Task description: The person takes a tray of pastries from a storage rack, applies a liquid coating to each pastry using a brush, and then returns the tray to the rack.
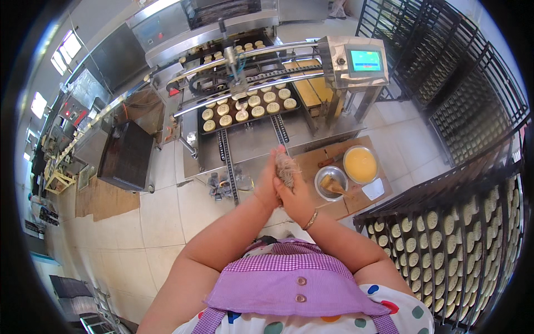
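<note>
In front of my chest, my left hand (268, 186) and my right hand (297, 199) are pressed together. Between them sits a greyish-brown, stringy wad (286, 169), its upper part showing above my right thumb. What it is made of cannot be told, and the fingers are partly hidden. Just right of my hands, a steel bowl (319, 179) holds a wooden-handled brush (336, 187). Beyond it stands a round tub of yellow liquid (361, 165). Ahead, round pale pastries (257, 111) fill a dark baking tray (301, 113) on a metal machine.
The machine's control box (358, 81) with a lit screen rises at the right. Racks (445, 55) of pastry trays stand at far right, and another rack (389, 214) is close by my right arm. A dark cabinet (127, 156) stands left on the tiled floor (158, 222).
</note>
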Motion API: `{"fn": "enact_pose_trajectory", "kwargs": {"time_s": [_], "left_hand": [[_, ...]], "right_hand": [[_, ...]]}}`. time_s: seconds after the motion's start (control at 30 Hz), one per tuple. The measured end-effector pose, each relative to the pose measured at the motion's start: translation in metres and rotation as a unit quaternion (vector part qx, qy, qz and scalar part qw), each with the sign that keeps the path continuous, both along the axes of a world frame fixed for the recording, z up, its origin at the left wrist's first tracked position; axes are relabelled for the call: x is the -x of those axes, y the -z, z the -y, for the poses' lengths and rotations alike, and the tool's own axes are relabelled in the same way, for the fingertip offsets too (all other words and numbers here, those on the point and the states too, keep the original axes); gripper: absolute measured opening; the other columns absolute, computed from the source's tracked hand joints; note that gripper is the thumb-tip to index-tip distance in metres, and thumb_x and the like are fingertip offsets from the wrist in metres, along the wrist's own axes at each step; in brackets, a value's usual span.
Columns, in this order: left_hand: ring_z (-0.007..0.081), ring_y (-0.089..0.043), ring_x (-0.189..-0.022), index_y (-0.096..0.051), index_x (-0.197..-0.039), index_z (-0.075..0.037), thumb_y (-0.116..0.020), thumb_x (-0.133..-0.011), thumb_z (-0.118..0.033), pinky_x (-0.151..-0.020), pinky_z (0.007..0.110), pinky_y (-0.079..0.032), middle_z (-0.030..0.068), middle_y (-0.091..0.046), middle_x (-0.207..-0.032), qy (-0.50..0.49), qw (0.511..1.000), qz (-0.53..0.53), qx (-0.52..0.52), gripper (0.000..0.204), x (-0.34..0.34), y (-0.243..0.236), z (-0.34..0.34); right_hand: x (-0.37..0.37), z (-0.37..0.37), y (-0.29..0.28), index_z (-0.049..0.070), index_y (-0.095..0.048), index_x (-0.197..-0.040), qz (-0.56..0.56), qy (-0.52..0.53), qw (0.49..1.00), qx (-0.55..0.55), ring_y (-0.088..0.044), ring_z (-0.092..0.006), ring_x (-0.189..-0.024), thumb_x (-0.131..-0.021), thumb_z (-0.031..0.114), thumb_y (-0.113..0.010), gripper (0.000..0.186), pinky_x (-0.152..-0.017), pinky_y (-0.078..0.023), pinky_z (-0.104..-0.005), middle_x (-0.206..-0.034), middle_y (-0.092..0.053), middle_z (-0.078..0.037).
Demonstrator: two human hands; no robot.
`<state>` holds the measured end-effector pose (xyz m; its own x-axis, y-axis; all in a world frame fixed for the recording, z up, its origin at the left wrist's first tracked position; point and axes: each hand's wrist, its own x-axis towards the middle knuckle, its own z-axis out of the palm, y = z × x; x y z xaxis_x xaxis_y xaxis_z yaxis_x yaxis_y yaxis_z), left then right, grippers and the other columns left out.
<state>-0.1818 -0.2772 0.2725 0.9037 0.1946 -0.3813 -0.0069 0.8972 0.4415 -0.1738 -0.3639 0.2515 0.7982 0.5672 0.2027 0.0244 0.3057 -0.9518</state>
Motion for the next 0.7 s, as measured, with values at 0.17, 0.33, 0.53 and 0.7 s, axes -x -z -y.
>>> {"fn": "enact_pose_trajectory", "kwargs": {"time_s": [0.17,0.33,0.53,0.7], "left_hand": [[0.0182,-0.042,-0.12,-0.037,-0.133,-0.01,-0.04,-0.088,-0.059,-0.103,0.034,-0.03,0.0037,-0.045,-0.132,-0.028,0.997,-0.01,-0.066,0.067,0.0,0.025,-0.042],[0.0199,-0.042,-0.12,-0.036,-0.132,-0.011,-0.035,-0.092,-0.052,-0.102,0.037,-0.031,0.0063,-0.045,-0.131,0.037,0.999,0.026,-0.001,0.058,0.03,0.023,-0.023],[0.0202,-0.055,-0.096,-0.053,-0.11,-0.012,-0.04,-0.091,-0.051,-0.084,0.037,-0.045,0.0045,-0.058,-0.104,0.01,0.997,-0.083,0.003,0.045,0.05,0.044,-0.082],[0.0199,-0.056,-0.076,-0.059,-0.089,-0.014,-0.045,-0.086,-0.057,-0.071,0.037,-0.046,0.0023,-0.059,-0.081,-0.045,0.995,-0.088,0.032,0.045,0.059,0.068,-0.141]], "right_hand": [[0.021,-0.022,-0.01,-0.001,-0.04,-0.129,0.256,0.048,0.964,0.06,-0.039,-0.0258,-0.124,-0.085,0.009,-0.053,0.047,-0.102,-0.029,-0.0323,-0.132,-0.041,-0.017],[-0.028,-0.053,0.011,0.0,-0.05,-0.118,-0.051,0.02,0.998,0.037,-0.047,-0.0229,-0.114,-0.088,0.016,-0.05,0.034,-0.096,-0.036,-0.0312,-0.123,-0.05,-0.016],[0.008,-0.096,0.039,-0.002,-0.047,-0.12,-0.079,-0.053,0.989,0.117,-0.053,-0.021,-0.103,-0.091,0.021,-0.049,0.037,-0.088,-0.042,-0.0305,-0.113,-0.057,-0.013],[0.036,-0.139,0.066,-0.001,-0.047,-0.119,-0.033,-0.082,0.991,0.104,-0.052,-0.0242,-0.107,-0.094,0.029,-0.043,0.04,-0.091,-0.04,-0.0359,-0.113,-0.056,-0.015]]}}
